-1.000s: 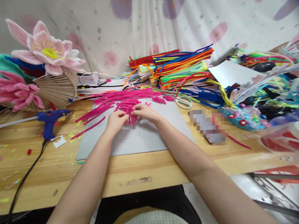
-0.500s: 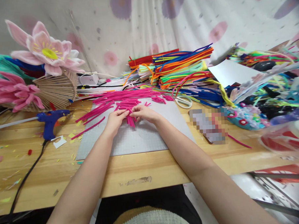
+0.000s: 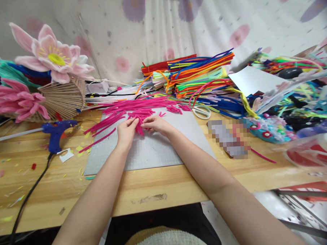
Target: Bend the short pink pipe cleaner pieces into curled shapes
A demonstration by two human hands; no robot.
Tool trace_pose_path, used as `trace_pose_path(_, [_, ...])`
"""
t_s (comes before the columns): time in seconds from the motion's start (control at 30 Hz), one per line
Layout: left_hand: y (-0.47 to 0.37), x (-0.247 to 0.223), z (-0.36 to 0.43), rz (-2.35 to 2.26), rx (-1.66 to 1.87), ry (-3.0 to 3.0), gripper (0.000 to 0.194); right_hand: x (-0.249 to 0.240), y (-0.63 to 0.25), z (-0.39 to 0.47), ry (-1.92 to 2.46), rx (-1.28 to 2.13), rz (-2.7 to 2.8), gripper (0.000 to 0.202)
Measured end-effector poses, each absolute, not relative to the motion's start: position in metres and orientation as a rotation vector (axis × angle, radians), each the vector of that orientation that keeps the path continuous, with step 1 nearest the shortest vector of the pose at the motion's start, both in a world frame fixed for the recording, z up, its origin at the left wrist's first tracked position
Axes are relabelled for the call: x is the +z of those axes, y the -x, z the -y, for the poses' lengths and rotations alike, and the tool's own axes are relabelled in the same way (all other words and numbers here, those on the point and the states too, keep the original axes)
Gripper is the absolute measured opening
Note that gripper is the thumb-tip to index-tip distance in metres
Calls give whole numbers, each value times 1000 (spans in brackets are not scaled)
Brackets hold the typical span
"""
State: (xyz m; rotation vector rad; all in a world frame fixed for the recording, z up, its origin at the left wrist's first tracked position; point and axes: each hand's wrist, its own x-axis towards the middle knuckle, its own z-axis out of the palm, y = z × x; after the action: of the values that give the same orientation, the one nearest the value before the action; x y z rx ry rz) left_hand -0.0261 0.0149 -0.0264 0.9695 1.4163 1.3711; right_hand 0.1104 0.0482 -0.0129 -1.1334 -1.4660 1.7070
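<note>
Short magenta pipe cleaners lie in a small bunch between my hands, over the grey cutting mat. My left hand pinches at the bunch's left side, thumb and fingertips together. From the right, my right hand has its fingers curled and closed at the bunch's edge; the fingertips partly hide what they hold. Behind both hands spreads a pile of longer magenta pipe cleaners. Small folded magenta petals rest on the mat to the right of the pile.
A blue glue gun with a black cord lies left of the mat. White-handled scissors are at the mat's right corner. Bundles of coloured pipe cleaners stack behind. Pink fuzzy flowers stand back left, and a clear plastic tub is at right.
My hands have drawn slightly apart, the left shifting a little left. The lower ends of the magenta bunch sit slightly higher and further left than before.
</note>
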Motion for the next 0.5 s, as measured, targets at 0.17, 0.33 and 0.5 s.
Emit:
trace_pose_path(0.17, [23, -23, -11, -1346, 1317, -1022, 39, -16, -114, -54, 1152, 1716, 1342, 21])
trace_pose_path(0.33, [25, -19, -8, -1345, 1139, -1077, 37, -16, -115, -56, 1184, 1656, 1320, 16])
trace_pose_path(0.5, [24, -15, -6, -1366, 1105, -1038, 27, -18, -114, -55, 1136, 1678, 1292, 16])
